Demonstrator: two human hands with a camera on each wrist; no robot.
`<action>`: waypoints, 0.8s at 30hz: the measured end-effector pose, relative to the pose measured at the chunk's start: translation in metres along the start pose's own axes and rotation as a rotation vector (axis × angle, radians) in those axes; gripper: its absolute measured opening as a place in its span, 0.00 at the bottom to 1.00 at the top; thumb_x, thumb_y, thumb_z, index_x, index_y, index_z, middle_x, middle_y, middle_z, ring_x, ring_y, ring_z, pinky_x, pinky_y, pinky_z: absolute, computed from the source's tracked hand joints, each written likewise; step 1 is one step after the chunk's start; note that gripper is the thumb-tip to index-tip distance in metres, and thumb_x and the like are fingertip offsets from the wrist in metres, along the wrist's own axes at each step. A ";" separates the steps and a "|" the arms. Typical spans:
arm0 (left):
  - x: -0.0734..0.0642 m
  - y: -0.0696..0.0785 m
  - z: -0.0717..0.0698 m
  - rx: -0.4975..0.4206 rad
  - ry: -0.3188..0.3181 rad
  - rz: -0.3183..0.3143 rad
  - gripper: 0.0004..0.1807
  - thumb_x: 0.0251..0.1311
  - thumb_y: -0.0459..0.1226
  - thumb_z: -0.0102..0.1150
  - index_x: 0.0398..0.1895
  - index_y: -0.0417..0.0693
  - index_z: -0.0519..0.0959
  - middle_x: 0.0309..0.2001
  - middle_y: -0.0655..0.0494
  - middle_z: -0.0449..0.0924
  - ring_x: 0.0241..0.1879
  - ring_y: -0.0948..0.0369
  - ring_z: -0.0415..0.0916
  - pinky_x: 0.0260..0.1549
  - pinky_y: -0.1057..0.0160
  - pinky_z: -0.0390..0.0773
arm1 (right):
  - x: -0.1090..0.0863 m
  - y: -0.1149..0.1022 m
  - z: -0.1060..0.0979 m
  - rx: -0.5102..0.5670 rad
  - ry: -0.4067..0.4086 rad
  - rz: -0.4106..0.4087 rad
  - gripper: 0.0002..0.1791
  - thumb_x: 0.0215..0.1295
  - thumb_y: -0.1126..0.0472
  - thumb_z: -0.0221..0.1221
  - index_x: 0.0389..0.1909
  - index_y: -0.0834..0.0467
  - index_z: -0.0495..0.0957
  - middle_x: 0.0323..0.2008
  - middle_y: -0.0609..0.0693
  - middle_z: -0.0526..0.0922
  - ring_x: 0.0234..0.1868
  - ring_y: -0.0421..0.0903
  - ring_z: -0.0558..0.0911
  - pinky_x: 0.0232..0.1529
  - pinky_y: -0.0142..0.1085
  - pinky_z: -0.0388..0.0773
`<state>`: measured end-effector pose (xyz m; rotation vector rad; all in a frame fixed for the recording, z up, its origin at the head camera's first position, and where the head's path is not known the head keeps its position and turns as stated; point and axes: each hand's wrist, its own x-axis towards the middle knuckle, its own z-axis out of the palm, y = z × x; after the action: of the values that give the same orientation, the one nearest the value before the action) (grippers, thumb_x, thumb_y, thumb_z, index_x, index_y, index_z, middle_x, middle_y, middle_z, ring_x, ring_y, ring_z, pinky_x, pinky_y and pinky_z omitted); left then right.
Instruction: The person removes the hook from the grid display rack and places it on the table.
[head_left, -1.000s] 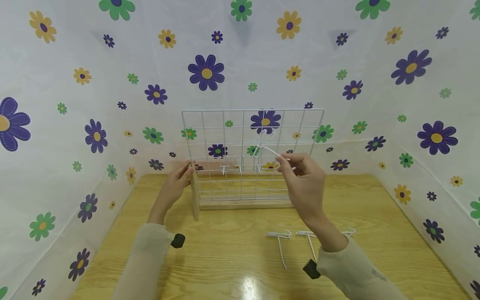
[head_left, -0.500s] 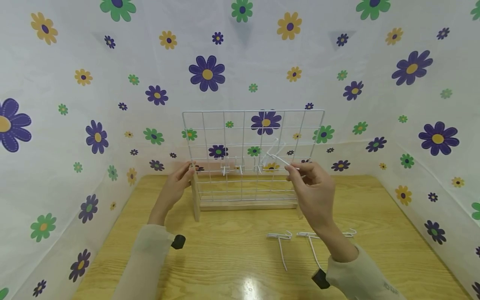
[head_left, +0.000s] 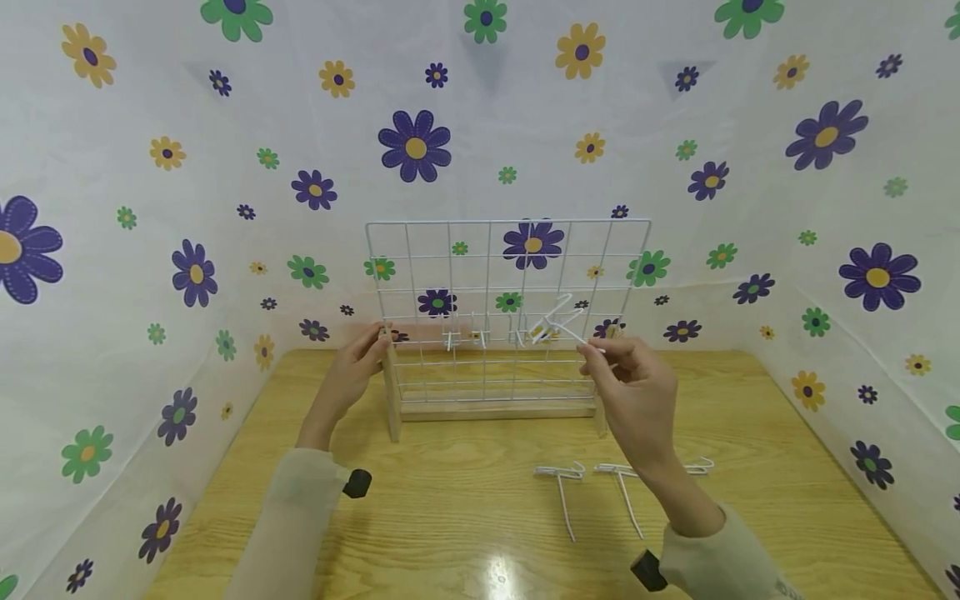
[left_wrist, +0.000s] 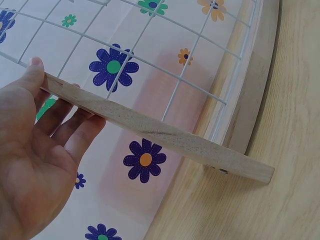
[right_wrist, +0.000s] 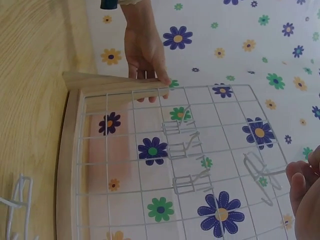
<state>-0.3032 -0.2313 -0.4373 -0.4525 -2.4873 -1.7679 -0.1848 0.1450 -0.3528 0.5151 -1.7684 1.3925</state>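
- Hook (head_left: 567,332) of white wire, tilted, sits pinched by its straight arm between the thumb and fingers of our right hand (head_left: 637,392).
- We hold it at the wire grid (head_left: 488,257), right of the middle; whether the two touch, we cannot tell.
- Our left hand (head_left: 356,358) grips the upper end of the left post (head_left: 391,392), a wooden strip, with thumb and fingers around it.
- We see the grid standing upright between that post and a wooden right post (head_left: 600,417), with a base bar (head_left: 496,412) along the bottom.
- Three mounted hooks (head_left: 449,340) hang in a row on the grid, left of the one we hold.
- Beside our right forearm, two loose hooks (head_left: 560,473) lie on the wood-grain tabletop (head_left: 420,517), and more white wire shows partly behind the forearm.
- Around the tabletop we see a white backdrop (head_left: 285,100) printed with purple, green and yellow flowers.
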 end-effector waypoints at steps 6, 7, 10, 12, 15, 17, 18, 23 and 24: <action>0.000 0.000 0.000 0.007 0.001 0.014 0.34 0.81 0.53 0.44 0.82 0.49 0.57 0.78 0.44 0.59 0.74 0.42 0.63 0.65 0.47 0.74 | -0.009 0.004 -0.001 -0.002 -0.010 0.023 0.06 0.60 0.81 0.66 0.37 0.72 0.83 0.27 0.52 0.86 0.22 0.34 0.81 0.14 0.22 0.65; 0.000 0.001 0.000 0.007 0.002 0.017 0.34 0.81 0.54 0.44 0.82 0.48 0.58 0.78 0.44 0.60 0.74 0.42 0.63 0.65 0.47 0.74 | -0.010 0.005 0.000 -0.003 -0.014 0.030 0.06 0.60 0.81 0.66 0.37 0.72 0.83 0.26 0.54 0.86 0.21 0.34 0.80 0.13 0.22 0.65; 0.000 0.000 0.001 0.007 0.005 0.022 0.33 0.81 0.53 0.44 0.81 0.49 0.60 0.78 0.44 0.61 0.73 0.43 0.64 0.65 0.47 0.75 | -0.016 0.007 0.000 -0.007 -0.028 0.051 0.05 0.61 0.79 0.66 0.37 0.71 0.84 0.25 0.58 0.86 0.19 0.34 0.78 0.12 0.23 0.64; 0.000 0.001 0.001 0.005 0.005 0.024 0.32 0.81 0.53 0.44 0.81 0.50 0.61 0.77 0.45 0.62 0.73 0.43 0.64 0.64 0.48 0.75 | -0.021 0.008 0.000 -0.010 -0.038 0.065 0.05 0.62 0.78 0.67 0.36 0.70 0.85 0.24 0.59 0.85 0.17 0.35 0.76 0.11 0.23 0.63; 0.000 0.001 0.001 -0.004 0.004 0.023 0.32 0.81 0.53 0.44 0.81 0.51 0.61 0.78 0.46 0.62 0.73 0.44 0.64 0.64 0.49 0.75 | -0.027 0.010 0.001 -0.012 -0.052 0.071 0.05 0.62 0.78 0.67 0.37 0.68 0.85 0.24 0.59 0.85 0.18 0.35 0.77 0.12 0.24 0.63; 0.001 0.000 0.002 -0.009 0.003 0.023 0.33 0.81 0.53 0.44 0.81 0.50 0.60 0.78 0.46 0.62 0.73 0.44 0.64 0.64 0.48 0.75 | -0.032 0.011 0.002 -0.018 -0.058 0.075 0.05 0.62 0.77 0.67 0.37 0.67 0.86 0.24 0.58 0.85 0.17 0.35 0.76 0.12 0.25 0.63; 0.001 0.000 0.001 -0.010 0.003 0.019 0.33 0.81 0.53 0.44 0.81 0.50 0.60 0.78 0.46 0.61 0.74 0.44 0.63 0.65 0.48 0.75 | -0.034 0.012 0.003 -0.018 -0.060 0.076 0.06 0.62 0.77 0.68 0.37 0.67 0.86 0.24 0.58 0.85 0.18 0.35 0.76 0.12 0.25 0.63; -0.003 0.010 0.002 -0.013 -0.003 -0.010 0.32 0.83 0.48 0.43 0.82 0.45 0.56 0.79 0.44 0.57 0.75 0.41 0.60 0.66 0.45 0.72 | -0.046 0.016 0.006 -0.018 -0.083 0.111 0.07 0.61 0.77 0.68 0.36 0.65 0.86 0.24 0.57 0.85 0.17 0.36 0.75 0.10 0.26 0.62; -0.005 0.015 0.002 -0.015 -0.004 -0.014 0.32 0.83 0.47 0.43 0.82 0.44 0.56 0.79 0.43 0.56 0.75 0.41 0.60 0.66 0.44 0.72 | -0.049 0.016 0.007 -0.019 -0.091 0.117 0.07 0.61 0.77 0.68 0.36 0.65 0.86 0.23 0.56 0.85 0.16 0.35 0.75 0.10 0.26 0.61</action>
<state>-0.2945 -0.2257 -0.4252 -0.4418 -2.4880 -1.7932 -0.1704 0.1352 -0.4018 0.4777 -1.9094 1.4509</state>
